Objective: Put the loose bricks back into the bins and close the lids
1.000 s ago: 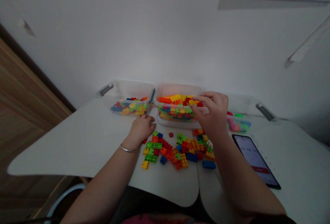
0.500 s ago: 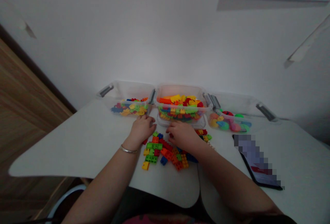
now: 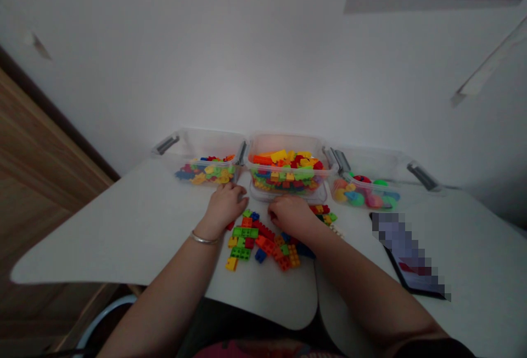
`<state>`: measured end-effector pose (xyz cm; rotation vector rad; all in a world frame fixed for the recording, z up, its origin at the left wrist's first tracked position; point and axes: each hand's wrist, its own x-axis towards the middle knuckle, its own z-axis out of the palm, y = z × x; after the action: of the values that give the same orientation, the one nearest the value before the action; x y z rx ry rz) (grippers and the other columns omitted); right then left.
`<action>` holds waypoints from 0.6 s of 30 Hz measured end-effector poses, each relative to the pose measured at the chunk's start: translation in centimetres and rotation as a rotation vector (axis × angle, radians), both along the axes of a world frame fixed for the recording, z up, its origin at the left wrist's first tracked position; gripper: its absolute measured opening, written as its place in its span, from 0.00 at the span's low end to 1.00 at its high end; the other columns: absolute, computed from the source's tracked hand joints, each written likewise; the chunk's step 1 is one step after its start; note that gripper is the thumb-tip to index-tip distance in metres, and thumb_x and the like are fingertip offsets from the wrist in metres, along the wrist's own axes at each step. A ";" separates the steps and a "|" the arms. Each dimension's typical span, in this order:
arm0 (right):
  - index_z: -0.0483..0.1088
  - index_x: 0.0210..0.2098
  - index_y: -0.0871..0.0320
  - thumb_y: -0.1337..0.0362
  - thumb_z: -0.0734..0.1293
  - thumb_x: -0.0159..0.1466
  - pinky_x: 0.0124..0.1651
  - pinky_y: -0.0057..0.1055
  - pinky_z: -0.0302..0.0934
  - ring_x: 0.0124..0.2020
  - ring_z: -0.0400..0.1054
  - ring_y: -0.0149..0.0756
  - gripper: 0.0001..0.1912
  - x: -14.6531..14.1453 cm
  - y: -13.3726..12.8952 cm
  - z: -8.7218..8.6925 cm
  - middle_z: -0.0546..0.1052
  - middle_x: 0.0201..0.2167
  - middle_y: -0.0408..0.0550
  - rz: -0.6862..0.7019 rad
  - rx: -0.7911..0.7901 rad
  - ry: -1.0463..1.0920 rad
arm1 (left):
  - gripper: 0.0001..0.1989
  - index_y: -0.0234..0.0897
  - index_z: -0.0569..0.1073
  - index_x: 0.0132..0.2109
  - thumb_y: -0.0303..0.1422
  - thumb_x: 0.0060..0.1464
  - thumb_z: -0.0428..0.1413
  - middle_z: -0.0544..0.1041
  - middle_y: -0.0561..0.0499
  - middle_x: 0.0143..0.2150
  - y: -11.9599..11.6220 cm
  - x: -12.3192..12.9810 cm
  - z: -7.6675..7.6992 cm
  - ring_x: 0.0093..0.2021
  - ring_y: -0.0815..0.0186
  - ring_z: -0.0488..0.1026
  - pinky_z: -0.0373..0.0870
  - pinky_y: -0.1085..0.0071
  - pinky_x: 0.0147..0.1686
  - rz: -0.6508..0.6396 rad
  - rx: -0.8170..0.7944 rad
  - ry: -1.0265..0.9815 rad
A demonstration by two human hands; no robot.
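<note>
Plastic bricks (image 3: 263, 242) in red, orange, lime green, yellow and blue lie scattered on the white table (image 3: 102, 226), just under and between the fingers of both hands. The left hand (image 3: 224, 205), a metal bangle (image 3: 203, 239) on its wrist, rests at the top left of the heap, its fingers curled and close together, with the tips near the front of the clear central tub (image 3: 288, 141). Whether they hold anything, I cannot tell. The right hand (image 3: 290, 215) lies over the bricks with its fingers bunched and pressed together; the hand hides what is beneath, so I cannot tell whether they pinch a brick. Just beyond the fingertips, the central tub stands heaped with bricks. A shallower fill sits in the clear tub (image 3: 206, 141) ahead of the left fingers, and round coloured pieces lie in the clear tub (image 3: 370, 157) ahead and to the right of the right fingers. Small bricks like these handle best with a light fingertip pinch, since a bunched hand can nudge neighbouring bricks aside.
</note>
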<state>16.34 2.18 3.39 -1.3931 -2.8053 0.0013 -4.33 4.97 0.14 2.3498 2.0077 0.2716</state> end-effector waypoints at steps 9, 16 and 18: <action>0.77 0.39 0.55 0.67 0.67 0.63 0.43 0.31 0.64 0.42 0.72 0.37 0.07 2.1 -0.9 4.6 0.80 0.39 0.48 0.060 0.040 0.384 | 0.18 0.38 0.78 0.52 0.39 0.60 0.52 0.76 0.41 0.51 -0.2 0.2 0.3 0.56 0.52 0.70 0.66 0.60 0.58 0.005 0.007 -0.004; 0.74 0.39 0.53 0.66 0.65 0.64 0.49 0.36 0.62 0.42 0.72 0.37 0.06 4.0 -2.0 7.2 0.80 0.38 0.46 0.176 0.379 0.718 | 0.18 0.38 0.77 0.53 0.39 0.60 0.52 0.76 0.41 0.52 -0.2 0.2 0.4 0.56 0.52 0.70 0.66 0.60 0.57 0.004 -0.015 -0.007; 0.75 0.38 0.53 0.64 0.65 0.65 0.50 0.38 0.62 0.42 0.72 0.39 0.06 4.7 -1.7 7.3 0.80 0.37 0.46 0.089 0.500 0.737 | 0.18 0.38 0.78 0.52 0.39 0.60 0.52 0.76 0.41 0.52 -0.1 0.1 0.3 0.56 0.51 0.70 0.66 0.60 0.58 0.003 -0.013 -0.005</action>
<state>21.05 0.47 10.73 -0.9005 -2.0579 -0.1432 -4.19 4.85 0.49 2.3359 2.0052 0.2637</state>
